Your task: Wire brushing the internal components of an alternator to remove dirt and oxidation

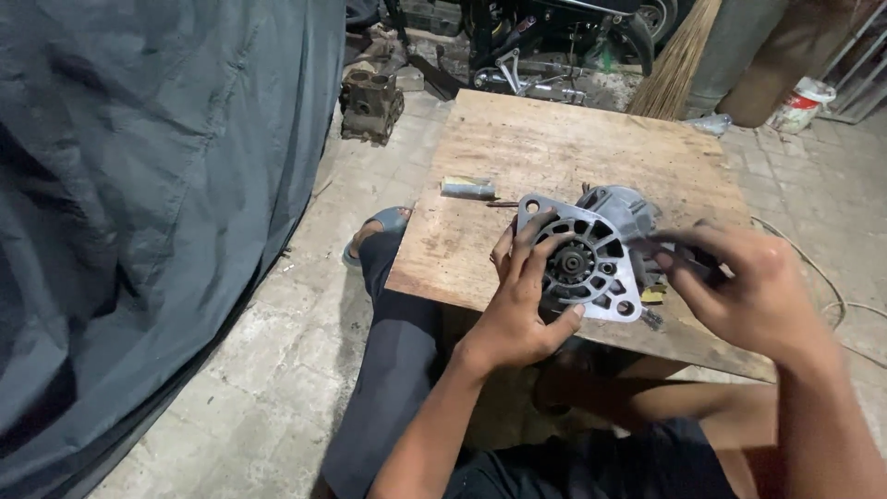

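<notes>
A grey metal motor housing [602,242] with a slotted, round end plate rests on a worn plywood board [517,148]. My left hand [523,300] grips the end plate from below, fingers spread over its slots and hub. My right hand [735,286] is closed on a thin dark tool [679,256] held against the right side of the housing. A small grey cylinder [467,188] lies on the board to the left, apart from both hands. My legs in dark cloth sit under the board.
A dark tarpaulin [139,203] covers the whole left side. A rusty engine block [370,106] sits on the paved floor behind the board. A motorcycle [545,37], a broom [679,55] and a white bucket [802,103] stand at the back. A cable [822,277] runs at right.
</notes>
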